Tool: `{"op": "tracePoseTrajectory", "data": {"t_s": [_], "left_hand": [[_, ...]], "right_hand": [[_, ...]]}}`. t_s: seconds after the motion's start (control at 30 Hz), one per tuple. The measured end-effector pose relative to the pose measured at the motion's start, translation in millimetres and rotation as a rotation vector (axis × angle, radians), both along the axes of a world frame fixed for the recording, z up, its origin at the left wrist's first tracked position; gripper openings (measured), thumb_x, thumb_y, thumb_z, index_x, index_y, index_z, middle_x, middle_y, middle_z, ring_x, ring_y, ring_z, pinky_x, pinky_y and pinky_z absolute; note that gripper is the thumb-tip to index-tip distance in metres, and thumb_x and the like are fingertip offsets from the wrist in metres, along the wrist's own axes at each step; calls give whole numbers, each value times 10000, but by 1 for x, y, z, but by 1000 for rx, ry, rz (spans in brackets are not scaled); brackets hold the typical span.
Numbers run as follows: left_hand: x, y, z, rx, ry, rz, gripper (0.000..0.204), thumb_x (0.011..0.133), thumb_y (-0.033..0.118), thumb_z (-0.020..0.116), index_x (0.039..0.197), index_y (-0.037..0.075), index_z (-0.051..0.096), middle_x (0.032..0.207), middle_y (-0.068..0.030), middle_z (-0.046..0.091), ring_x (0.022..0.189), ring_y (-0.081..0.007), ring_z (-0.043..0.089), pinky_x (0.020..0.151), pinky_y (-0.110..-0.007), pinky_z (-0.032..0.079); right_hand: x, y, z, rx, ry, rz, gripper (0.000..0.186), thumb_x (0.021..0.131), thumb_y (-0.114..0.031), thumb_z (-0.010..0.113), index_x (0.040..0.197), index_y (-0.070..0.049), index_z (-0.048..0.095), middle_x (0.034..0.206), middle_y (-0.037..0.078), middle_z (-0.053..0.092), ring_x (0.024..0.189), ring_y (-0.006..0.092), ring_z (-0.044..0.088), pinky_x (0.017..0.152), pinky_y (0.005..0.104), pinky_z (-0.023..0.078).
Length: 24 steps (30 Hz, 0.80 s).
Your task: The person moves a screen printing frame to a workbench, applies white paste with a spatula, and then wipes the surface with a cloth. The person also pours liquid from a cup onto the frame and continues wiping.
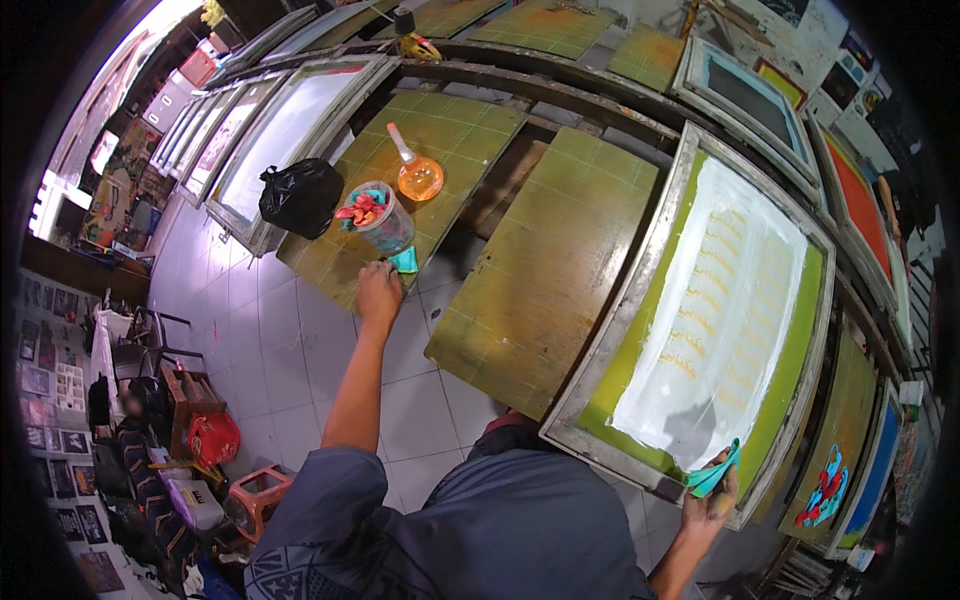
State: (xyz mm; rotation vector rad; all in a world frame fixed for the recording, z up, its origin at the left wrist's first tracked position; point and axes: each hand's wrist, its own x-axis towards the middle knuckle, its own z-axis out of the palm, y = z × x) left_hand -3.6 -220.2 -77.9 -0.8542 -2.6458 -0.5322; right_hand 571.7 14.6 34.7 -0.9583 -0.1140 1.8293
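Note:
My left hand (379,290) is at the near edge of a greenish board, fingers curled against a small teal cloth (405,260). Just beyond it stands a clear plastic tub (388,232) with red and teal cloth scraps (362,207) in its mouth. My right hand (711,497) grips another teal cloth (712,474) at the lower corner of a framed printing screen (608,405). White covers the middle of its mesh, with rows of yellowish script-like marks showing through; green borders it.
An orange-filled container with a handle (420,179) and a black plastic bag (301,198) sit near the tub. A bare board (550,270) lies between my hands. More framed screens (290,130) lean at left. A red stool (256,503) stands on the tiled floor.

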Motion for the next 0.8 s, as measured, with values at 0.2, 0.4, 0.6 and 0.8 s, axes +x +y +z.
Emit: {"op": "tracePoseTrajectory", "data": {"t_s": [0.2, 0.4, 0.6, 0.8], "left_hand": [[13, 0, 91, 371, 218, -54, 88, 816, 82, 631, 872, 15, 620, 913, -169, 610, 891, -360, 566, 779, -444, 454], [-67, 9, 160, -67, 275, -141, 165, 791, 125, 626, 916, 20, 650, 845, -179, 637, 825, -385, 596, 751, -464, 495], [-91, 35, 167, -294, -119, -94, 371, 850, 243, 586, 1172, 59, 596, 968, -223, 674, 963, -388, 639, 813, -505, 509], [-118, 94, 152, -50, -160, -133, 532, 818, 324, 667, 1188, -35, 535, 1143, -288, 611, 1076, -409, 593, 892, -470, 491]], "right_hand": [[-13, -5, 2, -4, -50, -5, 318, 955, -139, 548, 1253, -27, 546, 1082, 84, 659, 879, 166, 660, 731, 304, 558], [-31, -15, 3, 29, -74, 73, 256, 973, -198, 523, 1171, -47, 583, 943, 45, 668, 815, 145, 648, 696, 292, 548], [-25, -23, 18, 63, -86, 8, 251, 971, -174, 527, 1177, -41, 581, 950, 50, 663, 832, 147, 650, 705, 285, 548], [-5, -40, 12, 52, -89, -109, 265, 966, -184, 538, 1197, -62, 581, 977, 42, 670, 847, 138, 657, 668, 325, 549]]}}
